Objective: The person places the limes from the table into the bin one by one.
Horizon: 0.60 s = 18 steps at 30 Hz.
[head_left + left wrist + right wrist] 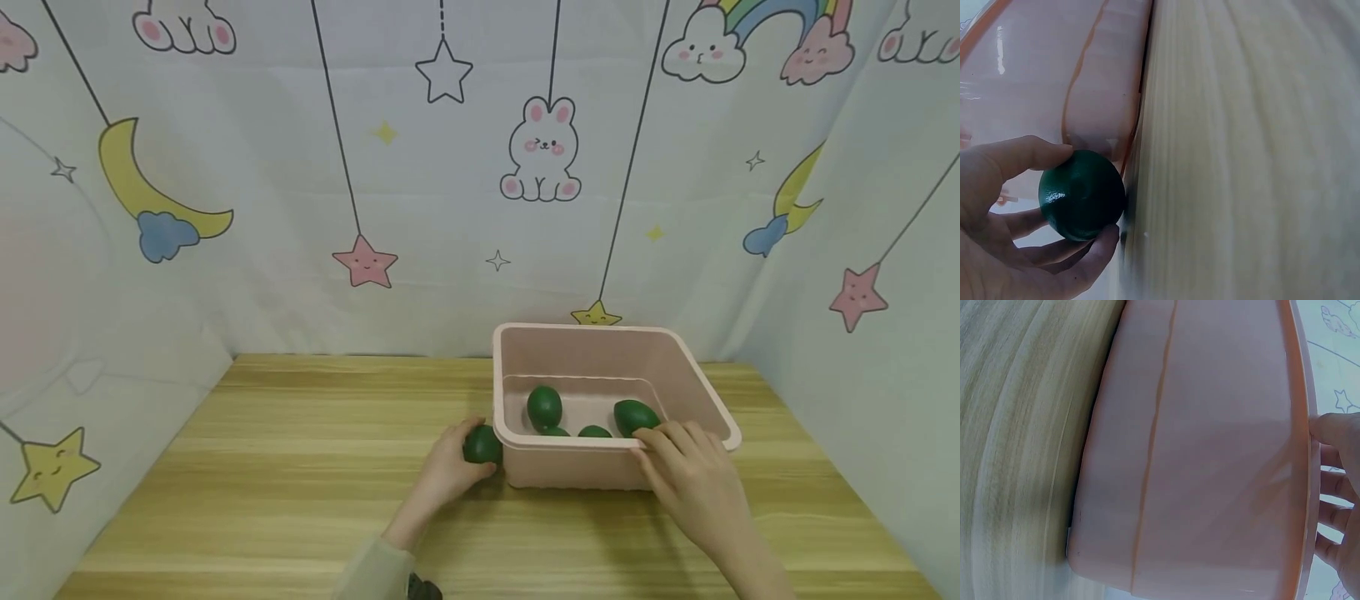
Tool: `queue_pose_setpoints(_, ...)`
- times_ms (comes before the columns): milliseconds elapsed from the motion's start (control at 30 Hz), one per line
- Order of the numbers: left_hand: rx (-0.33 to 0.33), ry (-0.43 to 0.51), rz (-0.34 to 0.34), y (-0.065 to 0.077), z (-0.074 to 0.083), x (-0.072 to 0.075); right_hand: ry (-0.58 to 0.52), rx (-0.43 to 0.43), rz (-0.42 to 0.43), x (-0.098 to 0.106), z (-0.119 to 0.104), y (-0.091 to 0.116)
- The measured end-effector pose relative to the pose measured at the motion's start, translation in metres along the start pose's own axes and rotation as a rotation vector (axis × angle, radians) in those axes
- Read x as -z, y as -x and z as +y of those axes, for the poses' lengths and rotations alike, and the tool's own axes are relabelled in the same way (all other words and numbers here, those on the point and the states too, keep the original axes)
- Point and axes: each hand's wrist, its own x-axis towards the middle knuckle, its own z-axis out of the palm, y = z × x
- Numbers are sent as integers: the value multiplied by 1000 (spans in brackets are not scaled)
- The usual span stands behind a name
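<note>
My left hand [450, 468] grips a glossy dark green avocado-shaped fruit [482, 445] beside the left wall of a pink plastic bin [577, 467]. In the left wrist view the thumb and fingers curl round that fruit [1082, 195], low by the tabletop. My right hand [697, 483] holds the bin's front rim near its right corner; in the right wrist view the thumb lies outside the rim [1310, 487] and the fingers are over its far side. Inside the bin lie several similar green fruits, one at the left [544, 408] and one at the right [636, 416]; the front wall partly hides others.
The bin stands on a wood-grain table [300, 467], towards its back right. Behind and at both sides hangs a white curtain [435, 192] printed with stars, moons and rabbits. A small dark object [424, 588] shows by the left sleeve.
</note>
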Motion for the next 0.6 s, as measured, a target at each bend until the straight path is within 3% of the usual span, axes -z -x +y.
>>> queue_pose_setpoints(600, 40, 26, 64, -3, 1, 13, 2, -2, -1, -1, 0, -1)
